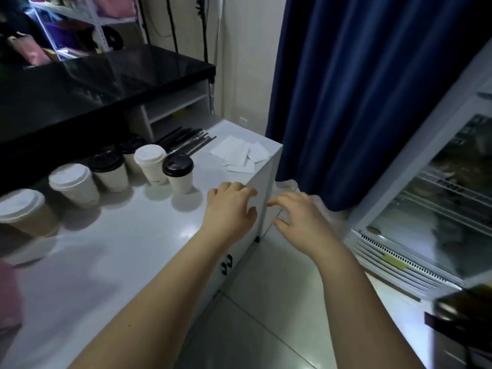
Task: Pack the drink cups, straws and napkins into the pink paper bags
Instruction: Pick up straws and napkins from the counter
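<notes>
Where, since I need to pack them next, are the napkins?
In the head view, the napkins lie at the far right corner of the white counter, just right of the straws and beyond the nearest black-lidded cup.

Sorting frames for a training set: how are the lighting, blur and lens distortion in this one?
Head view: dim, bluish light; soft glare on the counter near the left hand; the leftmost cup is smeared by blur, while the front black-lidded cup is sharper; wide-angle distortion bows the fridge at the right edge.
</notes>
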### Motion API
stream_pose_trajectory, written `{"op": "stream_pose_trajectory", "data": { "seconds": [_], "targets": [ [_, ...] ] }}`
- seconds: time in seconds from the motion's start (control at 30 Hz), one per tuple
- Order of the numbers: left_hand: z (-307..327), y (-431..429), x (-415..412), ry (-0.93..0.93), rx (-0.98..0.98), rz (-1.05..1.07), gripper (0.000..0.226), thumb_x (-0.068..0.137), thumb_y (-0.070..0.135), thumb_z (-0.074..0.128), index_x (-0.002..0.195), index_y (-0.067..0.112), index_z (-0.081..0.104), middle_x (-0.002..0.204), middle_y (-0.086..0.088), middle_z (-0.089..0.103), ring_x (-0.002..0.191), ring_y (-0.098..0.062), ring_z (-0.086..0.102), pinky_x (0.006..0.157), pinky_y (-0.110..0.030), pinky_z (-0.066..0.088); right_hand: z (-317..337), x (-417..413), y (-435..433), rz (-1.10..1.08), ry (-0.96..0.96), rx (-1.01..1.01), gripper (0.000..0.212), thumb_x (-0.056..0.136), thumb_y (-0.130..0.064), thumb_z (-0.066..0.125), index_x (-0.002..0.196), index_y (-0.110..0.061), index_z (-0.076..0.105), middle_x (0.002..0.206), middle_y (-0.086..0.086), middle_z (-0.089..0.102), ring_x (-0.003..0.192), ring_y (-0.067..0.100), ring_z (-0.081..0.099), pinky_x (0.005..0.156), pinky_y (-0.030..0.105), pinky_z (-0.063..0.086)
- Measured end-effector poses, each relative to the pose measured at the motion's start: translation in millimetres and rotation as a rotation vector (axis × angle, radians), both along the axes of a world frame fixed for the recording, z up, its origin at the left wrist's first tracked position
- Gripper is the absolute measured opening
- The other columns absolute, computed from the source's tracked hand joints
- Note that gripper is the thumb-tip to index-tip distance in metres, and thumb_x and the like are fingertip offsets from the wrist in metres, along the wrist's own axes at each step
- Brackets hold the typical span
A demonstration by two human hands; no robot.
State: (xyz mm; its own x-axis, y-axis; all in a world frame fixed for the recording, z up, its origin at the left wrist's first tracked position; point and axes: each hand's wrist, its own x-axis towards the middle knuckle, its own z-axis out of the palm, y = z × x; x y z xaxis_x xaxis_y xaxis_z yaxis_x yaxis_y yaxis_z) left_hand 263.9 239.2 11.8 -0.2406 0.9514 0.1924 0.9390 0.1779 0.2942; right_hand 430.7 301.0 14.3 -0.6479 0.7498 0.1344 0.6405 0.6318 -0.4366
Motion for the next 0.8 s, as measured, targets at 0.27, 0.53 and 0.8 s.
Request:
{"op": "stream_pose_trajectory", "data": {
  "seconds": [0.27, 0.53, 0.8],
  "targets": [
    [-59.7, 42.0, 35.0, -0.079, -0.164, 0.016, 0.038, 0.09, 0.036, 0.056, 0.128, 0.029, 0.057, 0.13, 0.006, 0.056, 0.125, -0.021, 0.044, 0.101, -0.043, 0.037, -40.6, 43.2, 58.9, -0.036, -0.03, -0.129, 0.032, 0.088, -0.02, 0.064, 0.12, -0.024, 0.06, 0.124, -0.007, 0.056, 0.122, 0.017, 0.042, 0.099, 0.036, 0.039],
    [-43.4, 144.5, -18.0, -0.152, 0.043, 0.109, 0.038, 0.086, 0.031, 0.06, 0.123, 0.026, 0.061, 0.127, 0.002, 0.059, 0.121, -0.025, 0.046, 0.094, -0.04, 0.034, -30.1, -4.8, 148.0, 0.03, -0.016, -0.066, 0.032, 0.091, -0.022, 0.06, 0.123, -0.025, 0.058, 0.127, -0.01, 0.054, 0.125, 0.013, 0.035, 0.093, 0.023, 0.027],
    [-52.7, 267.2, -114.3, -0.185, -0.005, 0.195, 0.038, 0.088, 0.031, 0.055, 0.125, 0.028, 0.059, 0.128, 0.003, 0.058, 0.124, -0.025, 0.042, 0.095, -0.039, 0.034, -9.3, -107.7, 273.3, 0.102, -0.093, -0.034, 0.035, 0.092, -0.021, 0.06, 0.126, -0.027, 0.055, 0.129, -0.012, 0.052, 0.127, 0.009, 0.031, 0.1, 0.037, 0.041]
  ]
}}
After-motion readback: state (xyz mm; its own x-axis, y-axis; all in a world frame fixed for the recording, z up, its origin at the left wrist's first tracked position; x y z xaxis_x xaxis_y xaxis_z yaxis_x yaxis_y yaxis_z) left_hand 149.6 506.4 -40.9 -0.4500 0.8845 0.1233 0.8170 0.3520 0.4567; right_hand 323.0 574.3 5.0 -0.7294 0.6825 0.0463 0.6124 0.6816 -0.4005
